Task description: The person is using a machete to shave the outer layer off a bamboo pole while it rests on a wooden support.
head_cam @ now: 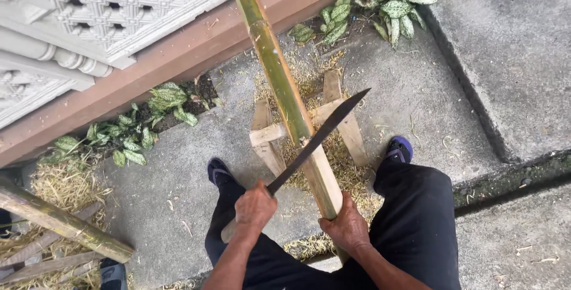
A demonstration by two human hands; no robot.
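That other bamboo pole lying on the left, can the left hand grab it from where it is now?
Probably not: the left hand grips the knife, and the second bamboo pole lies well off sideways.

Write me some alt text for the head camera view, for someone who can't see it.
Seen from above, a person's left hand grips a long dark blade laid across a bamboo pole, which the right hand holds near its lower end. The pole rests on a crossed wooden stand on concrete strewn with shavings, with leafy plants along a wall.
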